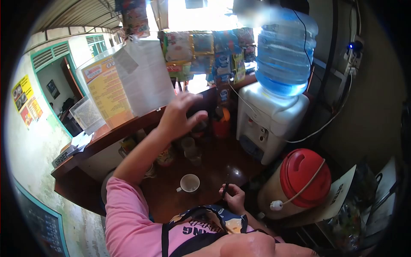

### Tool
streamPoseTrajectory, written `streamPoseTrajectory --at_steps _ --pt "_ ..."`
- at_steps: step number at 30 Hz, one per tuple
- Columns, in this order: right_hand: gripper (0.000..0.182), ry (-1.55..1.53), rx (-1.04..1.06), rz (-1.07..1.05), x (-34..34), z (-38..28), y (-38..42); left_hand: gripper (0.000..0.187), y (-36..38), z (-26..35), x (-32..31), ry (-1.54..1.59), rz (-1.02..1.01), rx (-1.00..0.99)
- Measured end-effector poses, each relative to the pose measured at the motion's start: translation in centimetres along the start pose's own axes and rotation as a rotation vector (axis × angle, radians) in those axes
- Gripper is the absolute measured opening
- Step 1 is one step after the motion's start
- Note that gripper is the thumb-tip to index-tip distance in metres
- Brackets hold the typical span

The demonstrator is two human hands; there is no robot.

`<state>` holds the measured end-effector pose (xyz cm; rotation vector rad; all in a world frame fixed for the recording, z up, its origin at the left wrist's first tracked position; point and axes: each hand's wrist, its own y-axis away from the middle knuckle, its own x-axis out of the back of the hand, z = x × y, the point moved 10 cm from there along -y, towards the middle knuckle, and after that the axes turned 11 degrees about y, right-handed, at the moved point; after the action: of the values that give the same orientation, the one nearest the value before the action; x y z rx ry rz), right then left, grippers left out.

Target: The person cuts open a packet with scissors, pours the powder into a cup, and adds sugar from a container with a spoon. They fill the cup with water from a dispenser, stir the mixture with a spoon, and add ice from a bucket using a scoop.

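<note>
My left hand (182,113) is raised over the far side of the counter, fingers apart and holding nothing. It is just below and in front of the hanging rows of sachets (201,53), with no visible contact. Low over the tabletop, my right hand (233,197) grips what looks like a pair of dark scissors (225,188), their thin tip pointing away from me. Between my arms a white cup (189,183) stands upright on the brown table (171,203). Behind the cup is a clear glass (188,145), partly in shadow.
A water dispenser (267,115) with a large blue bottle (284,55) stands at the back right. Nearer is a drinks jug with a red lid (305,177) and a cord across it. A red container (221,126) and a menu board (107,92) line the raised counter edge.
</note>
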<state>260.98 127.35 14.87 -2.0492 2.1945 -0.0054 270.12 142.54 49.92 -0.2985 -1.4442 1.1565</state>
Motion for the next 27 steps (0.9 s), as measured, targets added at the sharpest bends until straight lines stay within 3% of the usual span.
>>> streamPoseTrajectory --at_steps 7,10,14,15,17,19,21,22,23,24,27 --pt "0.021 0.072 0.141 0.031 1.5 -1.8 0.1 0.04 -9.5 -1.7 -9.2 -0.054 -0.212 -0.134" --pt "0.023 0.031 0.133 0.004 1.6 0.1 0.3 0.045 -13.3 -6.7 -15.5 0.123 -0.242 0.067" --pt "0.021 0.307 0.089 0.063 3.2 2.4 0.3 0.056 -17.6 -11.9 -23.3 0.461 -0.271 0.361" --pt "0.026 0.309 0.057 0.081 3.8 3.1 0.2 0.062 -19.0 -14.1 -24.8 0.515 -0.133 0.302" --pt "0.036 0.315 -0.02 0.118 4.9 4.0 0.3 0.05 -21.3 -18.7 -27.2 0.444 0.002 0.375" --pt "0.038 0.292 -0.03 0.143 5.7 4.8 0.0 0.048 -20.9 -18.4 -27.5 0.923 0.063 0.642" --pt "0.037 0.301 -0.061 0.128 6.4 6.0 -0.1 0.054 -21.9 -23.2 -28.6 0.821 0.027 0.672" --pt "0.036 0.317 -0.078 0.13 6.8 6.1 -0.2 0.052 -21.3 -23.5 -25.3 0.468 0.194 0.675" --pt "0.035 0.332 -0.096 0.129 7.2 6.2 -0.4 0.058 -20.4 -24.7 -25.2 0.557 0.157 0.899" --pt "0.035 0.347 -0.116 0.125 7.3 6.4 -0.4 0.065 -21.3 -28.0 -25.3 0.544 0.216 0.785" --pt "0.032 0.313 -0.077 0.163 7.8 6.9 -1.0 0.07 -21.8 -32.3 -24.8 0.566 0.255 0.827"
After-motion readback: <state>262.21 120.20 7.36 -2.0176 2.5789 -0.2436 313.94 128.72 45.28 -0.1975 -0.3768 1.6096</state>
